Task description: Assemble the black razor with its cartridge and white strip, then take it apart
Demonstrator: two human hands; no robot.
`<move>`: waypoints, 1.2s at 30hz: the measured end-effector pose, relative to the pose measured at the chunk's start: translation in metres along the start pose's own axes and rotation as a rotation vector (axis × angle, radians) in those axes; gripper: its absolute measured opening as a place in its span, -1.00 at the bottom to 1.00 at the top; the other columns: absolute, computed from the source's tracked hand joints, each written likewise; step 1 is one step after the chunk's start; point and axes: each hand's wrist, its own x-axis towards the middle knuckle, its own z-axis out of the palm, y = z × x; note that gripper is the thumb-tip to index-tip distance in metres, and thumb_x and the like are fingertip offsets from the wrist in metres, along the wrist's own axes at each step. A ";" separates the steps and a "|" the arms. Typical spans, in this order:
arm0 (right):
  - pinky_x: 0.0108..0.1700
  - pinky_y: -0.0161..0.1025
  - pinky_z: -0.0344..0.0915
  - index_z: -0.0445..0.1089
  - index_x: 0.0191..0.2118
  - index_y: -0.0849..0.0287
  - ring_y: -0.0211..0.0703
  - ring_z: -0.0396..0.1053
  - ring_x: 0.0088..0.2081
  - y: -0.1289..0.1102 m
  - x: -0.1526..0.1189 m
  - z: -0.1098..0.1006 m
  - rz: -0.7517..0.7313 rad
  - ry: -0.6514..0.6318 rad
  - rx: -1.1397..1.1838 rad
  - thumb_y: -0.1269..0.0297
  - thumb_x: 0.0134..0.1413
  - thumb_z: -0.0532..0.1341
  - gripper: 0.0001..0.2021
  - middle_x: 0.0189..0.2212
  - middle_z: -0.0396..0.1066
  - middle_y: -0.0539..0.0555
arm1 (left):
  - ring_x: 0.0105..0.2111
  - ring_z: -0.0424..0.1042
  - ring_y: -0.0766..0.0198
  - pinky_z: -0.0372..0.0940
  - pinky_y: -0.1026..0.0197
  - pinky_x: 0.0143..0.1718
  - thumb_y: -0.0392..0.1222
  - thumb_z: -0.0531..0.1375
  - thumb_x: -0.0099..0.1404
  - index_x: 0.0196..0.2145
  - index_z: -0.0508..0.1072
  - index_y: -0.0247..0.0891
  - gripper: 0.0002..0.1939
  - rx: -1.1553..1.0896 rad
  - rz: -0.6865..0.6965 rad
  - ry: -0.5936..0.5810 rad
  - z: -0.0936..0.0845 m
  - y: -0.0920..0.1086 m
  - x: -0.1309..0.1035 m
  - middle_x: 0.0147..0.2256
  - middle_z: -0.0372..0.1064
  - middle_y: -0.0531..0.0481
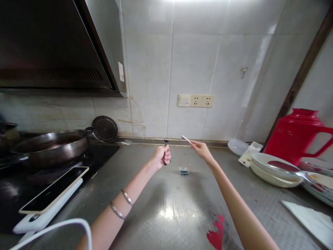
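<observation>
At the far left, a steel pan (56, 147) sits on the black stove (102, 158) under the range hood (52, 45). In front of it, a phone (54, 189) lies tilted on a white device (49, 208), and a white cable (65, 222) loops near the bottom edge. A round dark perforated disc (105, 128) leans against the wall (148, 69) behind the pan.

The left hand (162, 157), with two silver bangles (121, 205) on its forearm, has its fingers curled closed around the handle of a black razor-like tool (165, 152), held upright with its head above the fist. On the metal countertop (156, 222), between the hands and nearer the person, lies a small clear pack (184, 171) with teal parts; a socket panel (196, 100) is on the wall above.

The right hand (204, 151) pinches a thin white stick (186, 139) narrowly by one end, its free end pointing up and left. Nearer the person is a torn red patch (216, 233).

Farther right are a translucent lid (238, 147), a white card (251, 153), stacked bowls (275, 173), a red jug (293, 135) and a white sheet (310, 220).
</observation>
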 end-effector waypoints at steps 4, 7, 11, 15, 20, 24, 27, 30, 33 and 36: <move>-0.44 -0.38 0.14 0.44 -0.20 0.31 -0.25 0.28 -0.51 -0.011 0.002 -0.005 -0.049 0.004 0.014 0.13 0.03 -0.01 -0.58 -0.55 0.39 0.01 | -0.78 -0.10 0.51 -0.15 0.46 -0.77 -0.22 -0.04 0.28 -0.53 0.09 -0.24 -0.78 0.015 0.032 -0.024 0.001 0.006 -0.004 -0.70 -0.11 0.22; -0.46 -0.38 0.11 0.44 -0.43 0.27 -0.24 0.29 -0.53 -0.028 -0.005 -0.010 -0.033 0.025 -0.064 0.13 0.06 -0.04 -0.60 -0.59 0.38 0.04 | -0.78 -0.08 0.51 -0.11 0.46 -0.77 -0.21 0.00 0.26 -0.52 0.09 -0.24 -0.79 0.057 0.074 -0.069 0.006 0.008 -0.008 -0.69 -0.08 0.22; -0.43 -0.36 0.11 0.42 -0.53 0.20 -0.17 0.37 -0.45 -0.051 -0.023 -0.011 0.067 -0.010 -0.297 0.09 0.08 -0.06 -0.58 -0.54 0.44 0.12 | -0.77 -0.05 0.52 -0.05 0.46 -0.78 -0.15 0.06 0.22 -0.51 0.11 -0.24 -0.78 0.124 0.105 -0.125 0.012 0.008 -0.012 -0.67 -0.06 0.22; -0.42 -0.31 0.15 0.45 -0.48 0.19 -0.04 0.42 -0.35 -0.056 -0.048 0.007 0.157 -0.188 -0.526 0.17 0.03 -0.03 -0.65 -0.41 0.48 0.22 | -0.77 -0.04 0.51 0.01 0.45 -0.79 -0.11 0.08 0.20 -0.50 0.10 -0.23 -0.77 0.154 0.142 -0.172 0.016 0.008 -0.015 -0.67 -0.04 0.22; -0.36 -0.25 0.25 0.47 -0.33 0.24 0.04 0.44 -0.27 -0.046 -0.079 0.039 0.180 -0.451 -0.581 0.29 -0.06 0.02 -0.70 -0.30 0.48 0.30 | -0.76 -0.03 0.50 0.05 0.43 -0.80 -0.11 0.08 0.20 -0.48 0.11 -0.22 -0.79 0.164 0.200 -0.232 0.017 0.008 -0.016 -0.65 -0.04 0.21; -0.27 -0.19 0.29 0.45 -0.22 0.24 0.05 0.43 -0.20 -0.045 -0.094 0.053 0.185 -0.542 -0.600 0.33 -0.02 0.00 -0.67 -0.23 0.46 0.30 | -0.76 -0.03 0.51 0.06 0.44 -0.80 -0.09 0.09 0.20 -0.49 0.11 -0.23 -0.77 0.212 0.227 -0.203 0.016 0.006 -0.016 -0.66 -0.04 0.21; -0.24 -0.15 0.30 0.43 -0.19 0.22 0.05 0.42 -0.17 -0.047 -0.100 0.057 0.163 -0.553 -0.623 0.35 0.00 -0.01 -0.67 -0.21 0.45 0.29 | -0.76 -0.02 0.52 0.07 0.44 -0.79 -0.07 0.10 0.20 -0.49 0.12 -0.23 -0.75 0.234 0.233 -0.184 0.016 0.004 -0.015 -0.66 -0.04 0.22; -0.23 -0.13 0.31 0.44 -0.20 0.22 0.07 0.42 -0.18 -0.049 -0.102 0.059 0.146 -0.549 -0.664 0.35 0.02 -0.02 -0.68 -0.21 0.45 0.30 | -0.76 -0.02 0.52 0.08 0.43 -0.79 -0.07 0.09 0.20 -0.48 0.11 -0.23 -0.75 0.251 0.253 -0.179 0.014 0.002 -0.013 -0.65 -0.04 0.22; -0.22 -0.11 0.31 0.44 -0.20 0.23 0.07 0.42 -0.17 -0.049 -0.104 0.061 0.136 -0.535 -0.691 0.33 0.07 -0.04 -0.67 -0.22 0.45 0.31 | -0.76 0.00 0.51 0.10 0.42 -0.78 -0.05 0.07 0.21 -0.46 0.11 -0.22 -0.76 0.278 0.289 -0.189 0.012 -0.001 -0.009 -0.64 -0.02 0.22; -0.21 -0.11 0.31 0.44 -0.21 0.24 0.06 0.43 -0.18 -0.051 -0.107 0.063 0.134 -0.528 -0.709 0.30 0.11 -0.05 -0.66 -0.22 0.45 0.31 | -0.74 0.03 0.50 0.14 0.40 -0.76 -0.01 0.08 0.20 -0.45 0.11 -0.22 -0.73 0.306 0.313 -0.229 0.008 -0.005 -0.004 -0.63 -0.01 0.22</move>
